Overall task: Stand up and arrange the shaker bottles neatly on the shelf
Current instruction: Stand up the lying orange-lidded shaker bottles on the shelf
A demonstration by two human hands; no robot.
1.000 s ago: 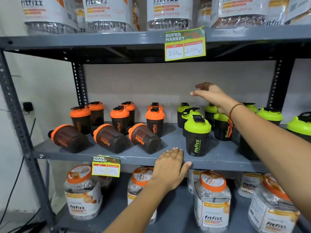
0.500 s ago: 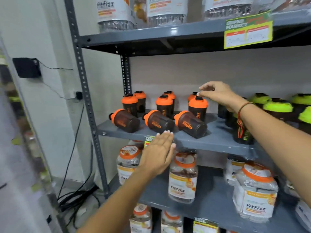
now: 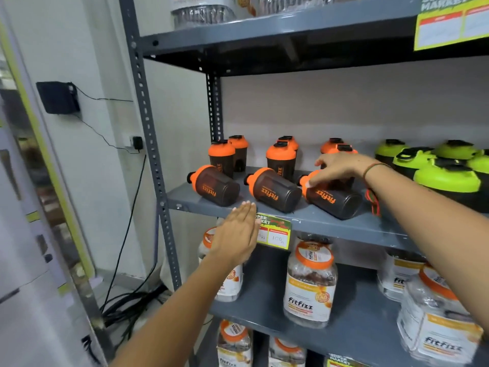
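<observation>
Three dark shaker bottles with orange lids lie on their sides along the front of the grey shelf (image 3: 352, 225): a left one (image 3: 217, 189), a middle one (image 3: 275, 194) and a right one (image 3: 337, 203). Behind them several orange-lidded shakers (image 3: 280, 159) stand upright. At the right stands a group of green-lidded shakers (image 3: 447, 181). My right hand (image 3: 337, 168) reaches in from the right, and its spread fingers touch the orange lid of the right lying bottle. Just below the shelf's front edge my left hand (image 3: 235, 235) is held flat and open, holding nothing.
A yellow price tag (image 3: 276, 232) hangs on the shelf edge beside my left hand. Fitfizz jars (image 3: 310, 284) fill the shelf below and more stand on the one above. A perforated steel post (image 3: 148, 128) bounds the left side. Cables (image 3: 127, 308) lie on the floor.
The view has swung left and closer to the orange shakers. My right hand has come down from the upright shaker's lid onto the right lying bottle. My left hand stays near the shelf edge.
</observation>
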